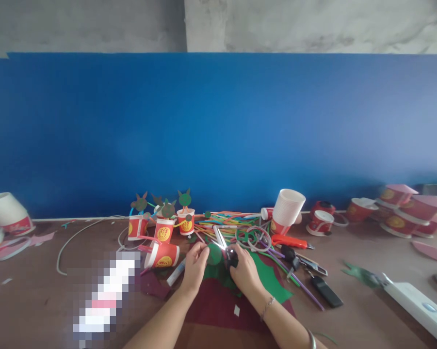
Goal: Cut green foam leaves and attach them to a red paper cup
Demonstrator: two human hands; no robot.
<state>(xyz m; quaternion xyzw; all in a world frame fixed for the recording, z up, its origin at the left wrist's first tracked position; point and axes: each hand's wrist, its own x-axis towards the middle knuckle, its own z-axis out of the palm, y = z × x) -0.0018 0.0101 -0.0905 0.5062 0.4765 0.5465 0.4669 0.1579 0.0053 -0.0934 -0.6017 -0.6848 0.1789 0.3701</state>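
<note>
My left hand (195, 267) pinches the edge of a round green paper disc (214, 254) between thumb and fingers. In my right hand (246, 271) is a pair of scissors (221, 238) with dark handles, its blades parted and pointing up and away, close beside the disc. Under both hands lie green paper (271, 278) with a jagged cut edge and a dark red sheet (218, 303). Beyond them, red paper cups (163, 231) carry green animal-like heads and pipe-cleaner limbs; one cup (163, 255) lies on its side, left of my left hand.
Colourful pipe cleaners (225, 219) lie along the blue wall. Right of my hands are an orange cutter (289, 241), keys with a black fob (326, 291), and stacked white cups (289, 206). A white power strip (418, 305) lies far right; a pixelated patch hides something at left.
</note>
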